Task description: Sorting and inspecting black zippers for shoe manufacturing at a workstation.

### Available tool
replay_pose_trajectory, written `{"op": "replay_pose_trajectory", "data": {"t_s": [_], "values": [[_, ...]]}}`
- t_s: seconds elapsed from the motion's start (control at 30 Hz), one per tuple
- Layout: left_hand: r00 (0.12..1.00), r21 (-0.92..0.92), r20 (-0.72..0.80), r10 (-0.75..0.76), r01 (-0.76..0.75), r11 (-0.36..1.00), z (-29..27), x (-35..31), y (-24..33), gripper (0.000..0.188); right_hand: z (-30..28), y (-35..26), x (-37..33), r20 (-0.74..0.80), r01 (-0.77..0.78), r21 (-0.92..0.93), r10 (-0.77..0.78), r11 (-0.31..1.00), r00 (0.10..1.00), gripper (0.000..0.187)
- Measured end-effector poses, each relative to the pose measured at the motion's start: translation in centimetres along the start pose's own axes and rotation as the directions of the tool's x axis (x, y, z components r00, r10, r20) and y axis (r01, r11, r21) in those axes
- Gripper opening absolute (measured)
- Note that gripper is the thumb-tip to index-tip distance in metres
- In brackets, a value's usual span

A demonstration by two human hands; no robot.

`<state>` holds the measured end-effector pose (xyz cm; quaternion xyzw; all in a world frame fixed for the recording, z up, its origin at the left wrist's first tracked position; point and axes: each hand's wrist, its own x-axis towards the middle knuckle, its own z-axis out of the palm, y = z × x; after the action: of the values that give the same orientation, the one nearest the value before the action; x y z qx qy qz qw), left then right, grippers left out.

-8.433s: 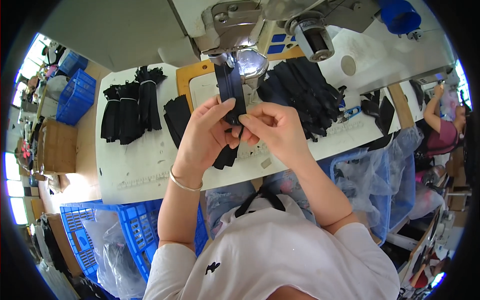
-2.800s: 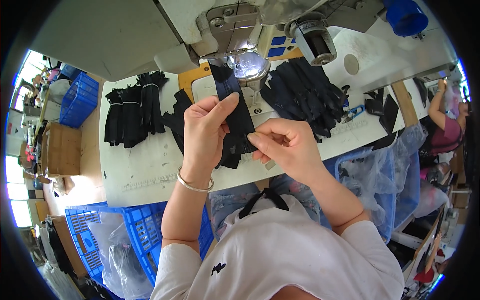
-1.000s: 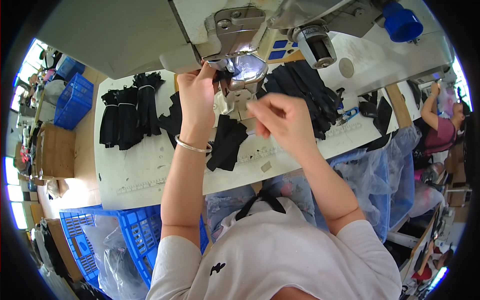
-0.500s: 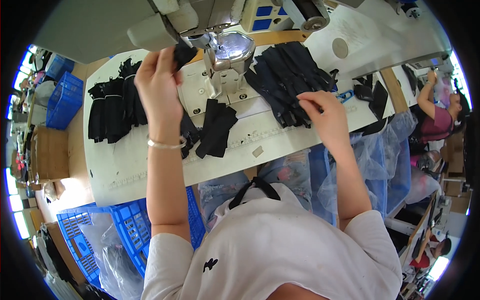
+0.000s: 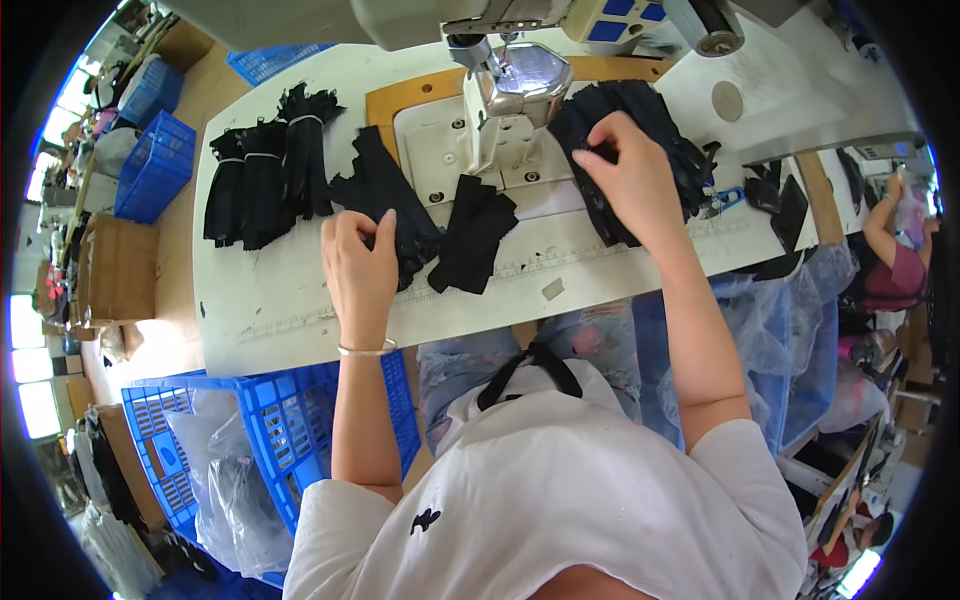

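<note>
A: Hands?
B: Right hand (image 5: 635,185): thumb and index curled close, over the right pile (image 5: 650,105) of black strips. Can't make out whether it has a strip. Left hand (image 5: 360,260): fingers half curled, thumb near index, at the lower edge of the left pile (image 5: 385,185). Can't confirm a hold there either; fingertips partly hidden.
A: Which step?
B: My read: handling between pieces. Both hands at strips, none seen under the needle of the sewing machine (image 5: 530,75).
A: Next move calls for?
B: Separating one strip cleanly, I'd say. Right pile overlaps, so a loose pinch could drag neighbours.
A: Other strips?
B: Two crossed strips (image 5: 473,235) lie between the piles, in front of the needle plate (image 5: 430,150). Three tied bundles (image 5: 263,200) stand off to the left, on the white worktable (image 5: 260,290).
A: Labels, writing?
B: Ruler scale (image 5: 300,325) along the table's near edge, marks too small to read. Small dark motif (image 5: 425,520) on the shirt, no lettering I can make out. No legible brand.
</note>
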<state>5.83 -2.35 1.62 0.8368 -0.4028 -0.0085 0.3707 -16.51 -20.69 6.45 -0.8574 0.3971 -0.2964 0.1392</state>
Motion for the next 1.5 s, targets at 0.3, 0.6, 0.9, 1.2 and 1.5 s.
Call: {"op": "replay_pose_trajectory", "data": {"t_s": [0.3, 0.6, 0.9, 1.2, 1.5], "values": [[0.944, -0.812, 0.283, 0.172, 0.14, 0.567, 2.9, -4.3, 11.3, 0.015, -3.8, -2.4, -4.5, 0.241, -0.367, 0.679, 0.279, 0.636, 0.929, 0.01], [0.902, -0.7, 0.431, -0.037, 0.36, 0.617, 3.2, -4.4, 8.6, 0.03, -3.2, -3.8, -11.8, 0.48, -0.415, 0.675, 0.065, 0.61, 0.875, 0.005], [0.925, -0.042, 0.268, 0.27, -0.269, 0.962, -0.1, -4.0, 4.2, 0.03, -0.4, -2.5, -9.0, 0.549, -0.545, 0.7, 0.139, 0.462, 0.824, 0.041], [0.958, -0.184, 0.249, 0.145, -0.1, 0.978, 0.6, -3.9, 4.4, 0.023, 0.2, -1.6, -7.8, 0.703, -0.694, 0.604, 0.148, 0.392, 0.695, 0.011], [0.958, -0.443, 0.284, -0.024, 0.154, 0.883, -1.1, -3.4, 4.6, 0.013, -0.4, -4.1, -7.4, 0.674, -0.656, 0.626, 0.131, 0.422, 0.727, 0.013]]}}
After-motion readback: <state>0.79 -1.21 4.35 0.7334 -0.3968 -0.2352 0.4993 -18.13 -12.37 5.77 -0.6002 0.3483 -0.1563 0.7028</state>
